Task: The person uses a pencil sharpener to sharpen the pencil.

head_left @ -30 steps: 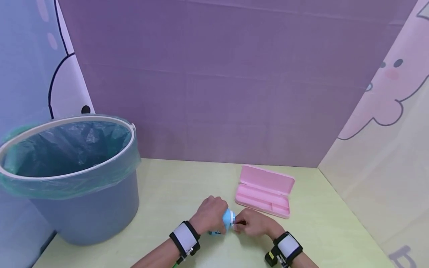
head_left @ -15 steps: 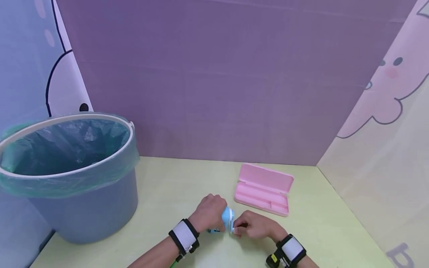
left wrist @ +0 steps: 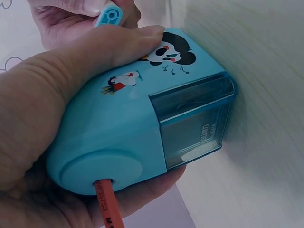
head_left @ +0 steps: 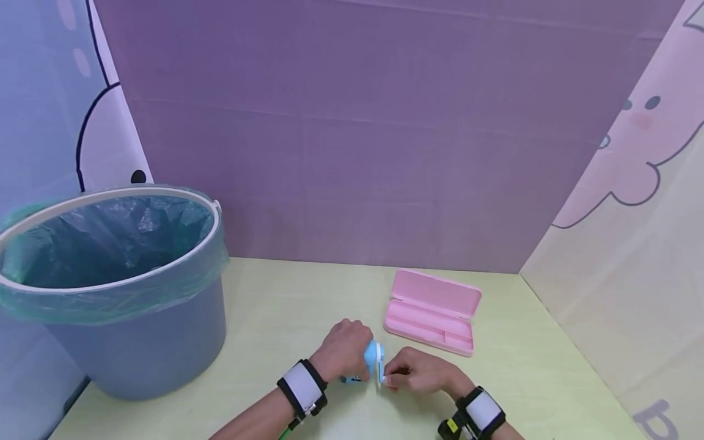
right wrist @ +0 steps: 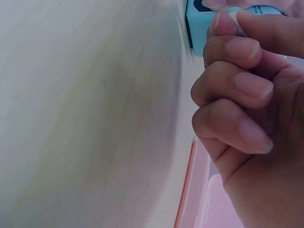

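Observation:
My left hand (head_left: pixel 344 349) grips a light blue pencil sharpener (left wrist: pixel 130 109) with cartoon prints and a clear shavings drawer (left wrist: pixel 194 123). The thumb lies across its top and the fingers wrap underneath. A red pencil (left wrist: pixel 108 204) sticks out of the sharpener's round front hole. On the opposite side, the blue crank (head_left: pixel 381 370) points down toward the near edge. My right hand (head_left: pixel 422 370) pinches the crank's knob between thumb and index finger, its other fingers curled. In the right wrist view, most of the sharpener is cut off or hidden behind the fingers.
An open pink pencil case (head_left: pixel 437 295) lies just beyond the right hand, lid leaning back. A large grey-blue bin (head_left: pixel 148 348) with a green plastic liner stands at the left. A purple backdrop (head_left: pixel 352 153) rises behind the pale table (head_left: pixel 275 305).
The crank, mostly hidden by the fingers a second ago, now shows pointing down. My right hand has shifted slightly toward the near edge with its knob. The left hand stays nearly still on the sharpener.

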Demonstrator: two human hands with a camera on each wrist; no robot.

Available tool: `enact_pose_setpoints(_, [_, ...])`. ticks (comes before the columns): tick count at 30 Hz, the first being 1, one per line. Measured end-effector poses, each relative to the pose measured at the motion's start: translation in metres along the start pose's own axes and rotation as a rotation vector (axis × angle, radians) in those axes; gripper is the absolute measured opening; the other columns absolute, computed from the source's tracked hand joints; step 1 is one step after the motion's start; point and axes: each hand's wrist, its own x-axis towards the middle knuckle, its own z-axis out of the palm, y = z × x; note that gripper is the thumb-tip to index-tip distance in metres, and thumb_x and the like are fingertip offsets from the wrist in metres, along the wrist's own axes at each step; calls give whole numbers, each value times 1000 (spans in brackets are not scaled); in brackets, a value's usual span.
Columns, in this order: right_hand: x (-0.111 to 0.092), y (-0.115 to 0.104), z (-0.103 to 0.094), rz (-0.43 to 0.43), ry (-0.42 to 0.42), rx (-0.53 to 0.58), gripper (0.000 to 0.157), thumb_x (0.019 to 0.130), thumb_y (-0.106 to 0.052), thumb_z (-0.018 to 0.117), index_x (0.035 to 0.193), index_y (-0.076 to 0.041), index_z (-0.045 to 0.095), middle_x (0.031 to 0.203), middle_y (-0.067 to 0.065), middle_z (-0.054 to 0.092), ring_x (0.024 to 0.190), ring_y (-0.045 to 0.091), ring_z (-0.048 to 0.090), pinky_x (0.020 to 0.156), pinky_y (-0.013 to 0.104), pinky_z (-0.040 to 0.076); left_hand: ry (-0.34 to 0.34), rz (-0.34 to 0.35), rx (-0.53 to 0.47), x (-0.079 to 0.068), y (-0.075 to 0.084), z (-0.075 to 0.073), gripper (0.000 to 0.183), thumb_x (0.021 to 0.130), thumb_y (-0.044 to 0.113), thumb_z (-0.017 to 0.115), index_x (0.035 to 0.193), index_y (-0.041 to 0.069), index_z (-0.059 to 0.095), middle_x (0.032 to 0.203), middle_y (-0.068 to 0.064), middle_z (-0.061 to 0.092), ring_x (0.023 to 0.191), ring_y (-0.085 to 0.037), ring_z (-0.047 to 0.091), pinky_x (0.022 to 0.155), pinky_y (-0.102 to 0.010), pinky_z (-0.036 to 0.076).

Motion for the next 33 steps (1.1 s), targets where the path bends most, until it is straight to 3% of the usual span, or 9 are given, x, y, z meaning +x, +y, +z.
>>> enact_pose_setpoints(14, [-4,-7,-8,-32,-16,72,24,97,-14,54,76,-11,64,61,-15,41,53,-3,33,51,16,25,6,20,18,-2,1,-2,40,57,35,91,70,17,59,64,8,50,61,-11,46,57,-25,39])
enact_pose_setpoints(27, [-5,-21,-23,9,37,158,28,99,-20,53,75,-9,62,60,-8,39,50,3,30,50,19,24,-3,13,3,0,0,-3,40,57,35,92,74,17,60,65,8,51,62,-11,47,60,-25,40])
enact_pose_setpoints(33, [-5,-21,-24,-17,38,190,28,99,-18,53,75,-7,62,59,-6,39,50,3,29,49,20,24,-14,6,3,0,1,-3,40,58,35,91,75,17,61,65,8,51,62,-11,46,60,-25,40])
